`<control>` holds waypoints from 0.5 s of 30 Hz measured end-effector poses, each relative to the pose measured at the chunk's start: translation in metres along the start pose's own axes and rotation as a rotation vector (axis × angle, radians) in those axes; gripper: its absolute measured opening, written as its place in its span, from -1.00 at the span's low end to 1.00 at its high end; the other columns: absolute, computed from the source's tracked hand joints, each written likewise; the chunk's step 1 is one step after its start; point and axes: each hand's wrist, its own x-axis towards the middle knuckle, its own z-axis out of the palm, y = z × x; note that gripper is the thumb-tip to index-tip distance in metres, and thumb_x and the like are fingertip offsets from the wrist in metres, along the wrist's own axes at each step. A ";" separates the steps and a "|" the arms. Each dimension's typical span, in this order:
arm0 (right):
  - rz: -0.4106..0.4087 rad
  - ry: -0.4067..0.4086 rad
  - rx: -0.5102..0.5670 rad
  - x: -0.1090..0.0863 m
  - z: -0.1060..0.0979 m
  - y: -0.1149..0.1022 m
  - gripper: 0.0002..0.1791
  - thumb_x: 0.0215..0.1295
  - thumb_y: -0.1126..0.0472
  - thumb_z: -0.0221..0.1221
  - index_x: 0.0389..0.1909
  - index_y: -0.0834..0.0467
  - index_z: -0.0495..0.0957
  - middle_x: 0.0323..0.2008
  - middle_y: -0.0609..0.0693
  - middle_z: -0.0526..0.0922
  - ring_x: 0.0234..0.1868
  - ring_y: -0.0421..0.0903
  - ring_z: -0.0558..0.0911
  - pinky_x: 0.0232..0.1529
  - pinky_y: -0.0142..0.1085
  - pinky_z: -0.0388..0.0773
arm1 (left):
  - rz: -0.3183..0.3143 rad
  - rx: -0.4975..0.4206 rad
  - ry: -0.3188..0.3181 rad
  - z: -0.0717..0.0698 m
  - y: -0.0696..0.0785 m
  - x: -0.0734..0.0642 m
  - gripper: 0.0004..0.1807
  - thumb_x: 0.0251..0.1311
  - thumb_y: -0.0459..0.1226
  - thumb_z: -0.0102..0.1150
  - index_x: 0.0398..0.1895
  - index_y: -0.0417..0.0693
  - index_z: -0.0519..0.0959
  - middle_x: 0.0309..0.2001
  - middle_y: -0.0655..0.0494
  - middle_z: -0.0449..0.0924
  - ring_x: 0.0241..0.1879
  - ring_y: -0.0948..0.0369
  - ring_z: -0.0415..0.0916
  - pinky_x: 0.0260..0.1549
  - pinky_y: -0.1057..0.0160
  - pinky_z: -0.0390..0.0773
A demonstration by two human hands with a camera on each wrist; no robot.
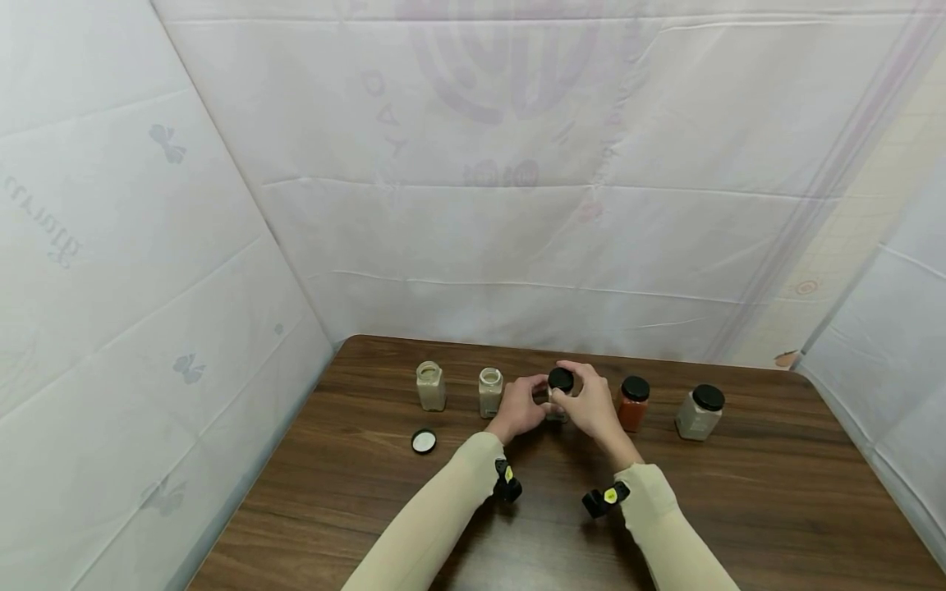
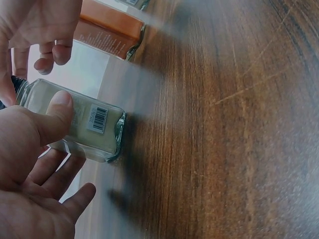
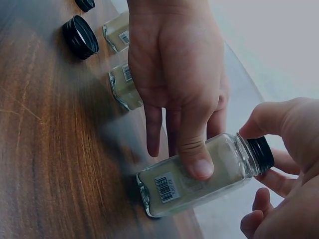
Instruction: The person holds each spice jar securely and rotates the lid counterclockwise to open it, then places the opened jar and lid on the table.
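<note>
A square glass spice jar (image 3: 219,162) with pale powder and a barcode label stands on the table between my hands. My left hand (image 1: 521,405) holds the jar's body, its thumb lying along the glass near the label. Around the black lid (image 1: 561,379) are the fingers and thumb of my right hand (image 1: 594,404). In the right wrist view the lid (image 3: 261,155) sits at the jar's neck, with part of the glass thread showing just below it.
To the left stand two lidless jars of pale powder, a nearer one (image 1: 490,394) and a farther one (image 1: 432,387). A loose black lid (image 1: 424,442) lies in front of them. At right are a capped orange-red jar (image 1: 633,404) and a capped pale jar (image 1: 699,413).
</note>
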 end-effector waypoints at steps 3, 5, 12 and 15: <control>0.001 -0.004 -0.019 0.001 -0.001 0.000 -0.43 0.31 0.29 0.25 0.36 0.14 0.51 0.34 0.20 0.45 0.30 0.26 0.34 -0.06 -0.03 0.41 | -0.003 -0.014 -0.005 0.000 0.000 0.000 -0.52 0.24 -0.28 0.45 0.24 -0.03 0.64 0.11 0.05 0.72 0.19 0.10 0.61 0.18 0.07 0.57; -0.001 -0.007 -0.029 0.001 -0.001 -0.001 -0.43 0.31 0.29 0.25 0.37 0.14 0.50 0.34 0.20 0.45 0.33 0.29 0.31 0.05 0.07 0.40 | -0.002 -0.019 -0.006 0.000 0.000 0.000 -0.52 0.24 -0.26 0.46 0.24 -0.03 0.64 0.11 0.05 0.72 0.19 0.11 0.61 0.19 0.08 0.57; -0.008 -0.011 -0.049 0.002 -0.003 -0.002 -0.43 0.33 0.27 0.25 0.37 0.14 0.50 0.35 0.21 0.44 0.27 0.30 0.31 0.14 0.21 0.39 | 0.002 -0.009 -0.007 -0.001 0.000 0.000 -0.52 0.23 -0.23 0.47 0.23 -0.01 0.65 0.10 0.07 0.72 0.18 0.12 0.62 0.20 0.09 0.56; -0.007 -0.009 -0.053 0.002 -0.003 -0.002 -0.44 0.33 0.26 0.26 0.37 0.14 0.51 0.35 0.20 0.45 0.24 0.29 0.32 0.13 0.20 0.40 | 0.003 -0.014 -0.009 -0.001 0.000 0.000 -0.52 0.22 -0.25 0.47 0.23 -0.03 0.65 0.10 0.06 0.72 0.17 0.11 0.62 0.19 0.08 0.57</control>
